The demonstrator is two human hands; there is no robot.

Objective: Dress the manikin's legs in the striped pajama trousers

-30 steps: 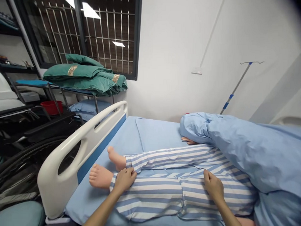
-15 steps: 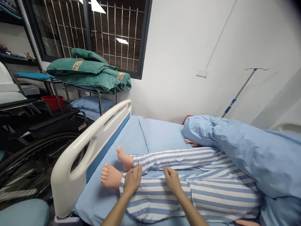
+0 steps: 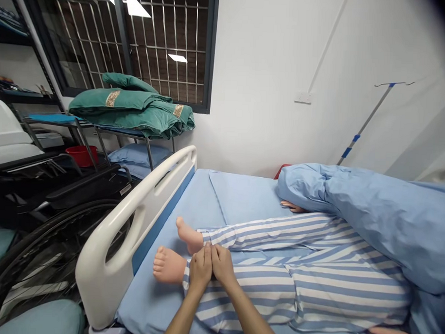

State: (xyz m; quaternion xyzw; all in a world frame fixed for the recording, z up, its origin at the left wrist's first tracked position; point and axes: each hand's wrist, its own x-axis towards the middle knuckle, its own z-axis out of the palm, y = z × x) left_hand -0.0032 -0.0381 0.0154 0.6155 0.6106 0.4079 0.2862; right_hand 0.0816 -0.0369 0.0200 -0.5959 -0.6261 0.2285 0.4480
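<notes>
Lower centre, left hand and right hand meet, curled over blue-and-white striped cloth trousers, perhaps for purchase; I can't tell their grip.

Nothing actually readable here, tbh. Closest thing is a small pale label on the side of the black wheelchair, with some dark marks on it, but it's tiny and kinda blurry, so could be print, hard to say for sure. The folded green bedding has two gold bands on it, and those look like a woven pattern rather than letters. No brand, number or sign can be made out anywhere else.
</notes>
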